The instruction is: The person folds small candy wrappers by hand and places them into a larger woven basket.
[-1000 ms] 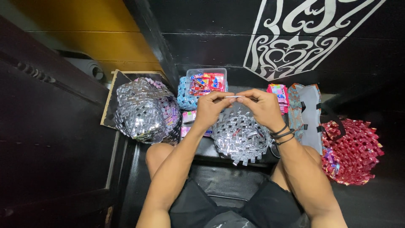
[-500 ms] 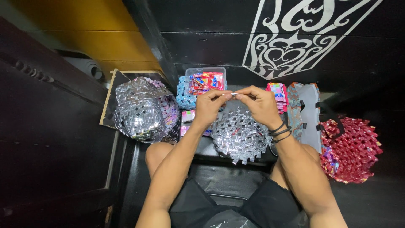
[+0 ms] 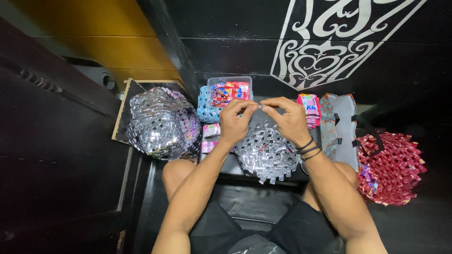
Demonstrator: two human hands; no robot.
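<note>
Both raised together over the lap: left hand [image 3: 235, 121] and right hand [image 3: 288, 120], fingertips pinched shut on a small silver strip [image 3: 259, 107] between them. Directly beneath, a woven silver basket [image 3: 267, 154] (half-built, jagged edge). Beyond the hands, a clear tub [image 3: 229, 89] of red-and-blue wrappers; left, a larger silver woven bag [image 3: 160, 123]; far right, a red woven one [image 3: 391, 167].

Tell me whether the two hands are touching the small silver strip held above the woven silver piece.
Touching. The head view shows the left hand and right hand each pinching an end of the silver strip between fingertips.
</note>
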